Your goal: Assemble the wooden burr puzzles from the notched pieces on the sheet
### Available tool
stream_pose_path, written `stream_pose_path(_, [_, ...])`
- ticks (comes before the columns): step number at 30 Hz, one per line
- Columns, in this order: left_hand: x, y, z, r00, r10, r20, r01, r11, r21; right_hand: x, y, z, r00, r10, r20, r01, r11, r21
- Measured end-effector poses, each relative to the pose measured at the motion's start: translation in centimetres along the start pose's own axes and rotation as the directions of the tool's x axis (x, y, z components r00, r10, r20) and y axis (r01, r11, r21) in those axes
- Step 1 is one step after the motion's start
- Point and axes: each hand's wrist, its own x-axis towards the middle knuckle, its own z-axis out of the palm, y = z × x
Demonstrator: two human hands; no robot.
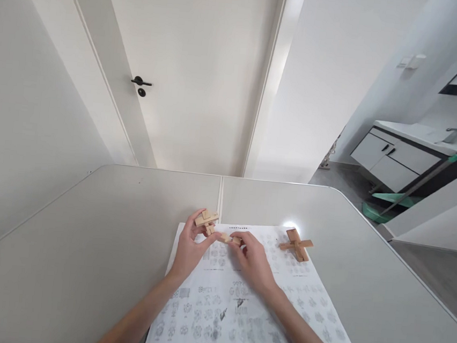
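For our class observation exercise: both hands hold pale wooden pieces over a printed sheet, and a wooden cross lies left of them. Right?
Not quite: the wooden cross lies right of the hands, as the head view shows. The left hand and right hand do hold pale wooden pieces over the printed sheet.

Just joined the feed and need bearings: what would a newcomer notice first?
The left hand pinches a pale wooden puzzle and the right hand holds a small wooden block close beside it, above a printed sheet at the near middle of the table. A darker wooden cross lies on the sheet, to the right.
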Motion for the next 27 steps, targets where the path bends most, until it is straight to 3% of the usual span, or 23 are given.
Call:
stream_pose_path(3, [-0.3, 0.2, 0.2, 1.000, 0.011, 0.027, -0.012, 0.999, 0.047, -0.1, 0.7, -1.6, 0.977, 0.212, 0.007, -0.200, 0.911, 0.361])
stream_pose_path(6, [-0.7, 0.1, 0.5, 0.996, 0.006, 0.088, -0.013, 0.997, 0.078, -0.2, 0.8, -2.0, 0.948, 0.285, 0.145, -0.308, 0.691, 0.654])
stream_pose_path(9, [-1.1, 0.2, 0.8, 0.985, 0.014, 0.174, -0.032, 0.994, 0.102, -0.3, 0.6, -1.5, 0.930, 0.271, 0.249, -0.359, 0.521, 0.774])
stream_pose_path(13, [-1.8, 0.6, 1.3, 0.967, 0.021, 0.253, -0.043, 0.996, 0.080, -0.6, 0.1, -0.9, 0.906, 0.262, 0.332, -0.411, 0.367, 0.834])
stream_pose_path(15, [-2.0, 0.8, 1.5, 0.963, 0.018, 0.269, -0.044, 0.995, 0.089, -0.8, 0.0, -0.9, 0.901, 0.279, 0.331, -0.416, 0.344, 0.842])
stream_pose_path(19, [-2.1, 0.8, 1.7, 0.966, 0.030, 0.255, -0.067, 0.988, 0.139, -0.8, -0.5, -1.0, 0.902, 0.314, 0.298, -0.406, 0.379, 0.832])
stream_pose_path(27, [-2.1, 0.7, 1.7, 0.967, 0.051, 0.251, -0.109, 0.969, 0.223, -0.9, -2.2, -1.4, 0.933, 0.099, 0.346, -0.355, 0.406, 0.842])
